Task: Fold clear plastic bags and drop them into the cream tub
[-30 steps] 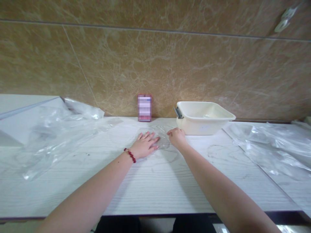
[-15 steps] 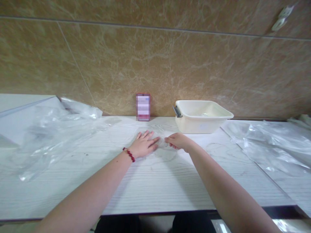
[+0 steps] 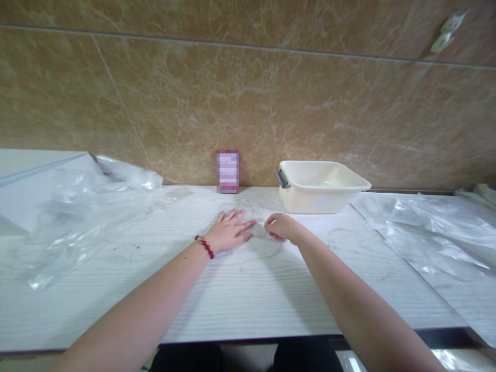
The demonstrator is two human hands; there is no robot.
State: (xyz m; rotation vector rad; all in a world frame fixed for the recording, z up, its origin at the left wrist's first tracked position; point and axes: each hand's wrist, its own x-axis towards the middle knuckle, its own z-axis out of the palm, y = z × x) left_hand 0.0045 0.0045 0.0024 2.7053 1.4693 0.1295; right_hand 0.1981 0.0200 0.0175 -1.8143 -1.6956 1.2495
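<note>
My left hand [image 3: 229,231] lies flat with its fingers spread, pressing a small clear plastic bag [image 3: 259,227] against the white wood-grain table [image 3: 232,294]. A red bead bracelet [image 3: 205,246] circles that wrist. Just to the right, my right hand [image 3: 282,227] pinches the near right edge of the same clear plastic, its fingers closed. The plastic is thin and see-through, so its full outline is hard to make out, and part of it is hidden under the left hand.
A cream plastic bin [image 3: 318,200] with a grey handle stands at the back right. Against the wall leans a phone-like upright panel [image 3: 228,172], its face blurred. Large clear plastic sheets lie at the left [image 3: 89,217] and right [image 3: 437,227].
My right hand has shifted slightly, and the edge of the clear plastic between the hands now shows lifted. My left hand stays in place.
</note>
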